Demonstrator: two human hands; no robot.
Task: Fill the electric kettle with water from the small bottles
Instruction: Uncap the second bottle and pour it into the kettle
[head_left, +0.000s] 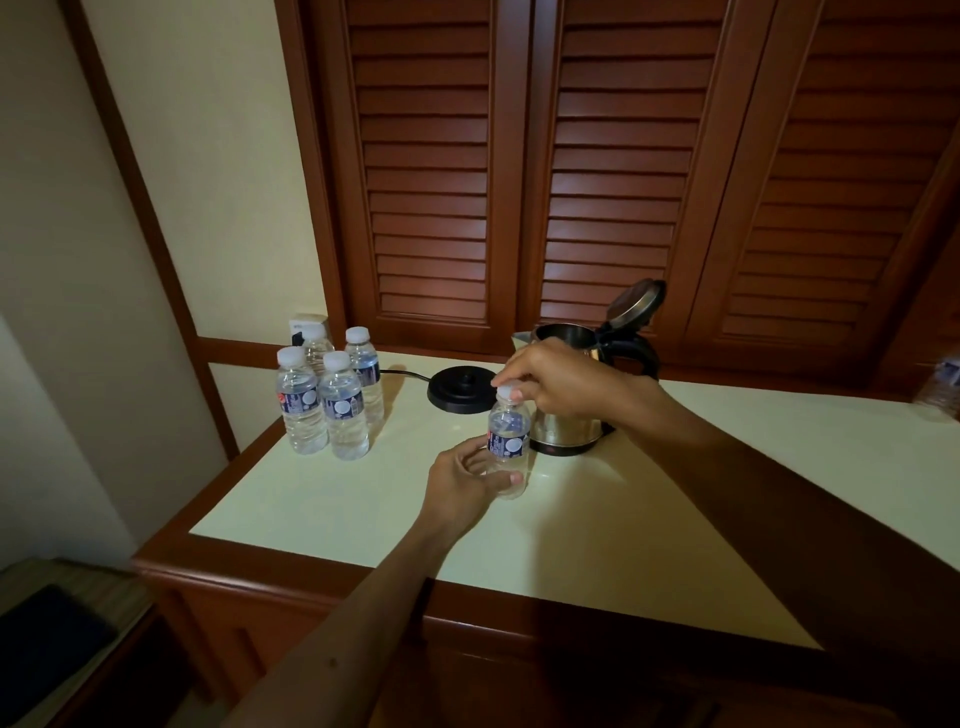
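Note:
A small clear water bottle (508, 435) with a dark label stands upright on the pale countertop (597, 525). My left hand (465, 483) wraps its lower body. My right hand (558, 382) pinches its white cap (506, 389) from above. Just behind the bottle sits the steel electric kettle (569, 423), off its base, with its lid (636, 304) hinged open. My right hand hides much of the kettle's body. Several more capped small bottles (340, 405) stand grouped at the counter's back left.
The black kettle base (460, 387) with its cord lies between the bottle group and the kettle. Dark louvred wooden doors (519, 182) rise behind the counter. Another bottle (943, 387) shows blurred at the right edge. The counter's wooden front edge (363, 577) runs below my arms.

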